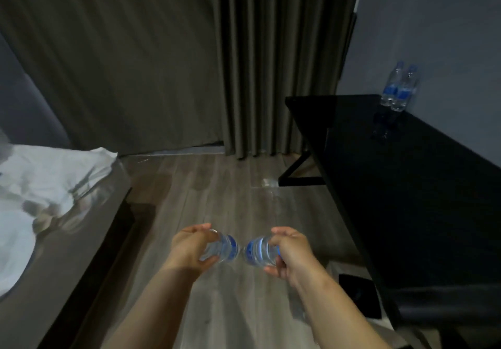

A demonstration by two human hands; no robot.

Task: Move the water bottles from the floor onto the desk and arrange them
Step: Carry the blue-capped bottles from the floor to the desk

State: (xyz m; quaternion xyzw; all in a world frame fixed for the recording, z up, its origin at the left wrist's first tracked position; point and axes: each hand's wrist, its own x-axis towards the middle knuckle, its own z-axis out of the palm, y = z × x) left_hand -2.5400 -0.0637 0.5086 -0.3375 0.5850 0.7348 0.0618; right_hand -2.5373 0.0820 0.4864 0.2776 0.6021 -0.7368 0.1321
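My left hand grips a clear water bottle with a blue label, held sideways above the wooden floor. My right hand grips a second such bottle, also sideways, and the two bottles point toward each other and nearly meet. On the black desk at the right, two more water bottles stand upright side by side at the far edge near the wall. Another clear bottle seems to lie on the floor by the desk leg, too blurred to be sure.
A bed with white sheets fills the left side. Dark curtains hang at the back. A dark flat object lies on the floor beside the desk, and a black chair stands at the lower right.
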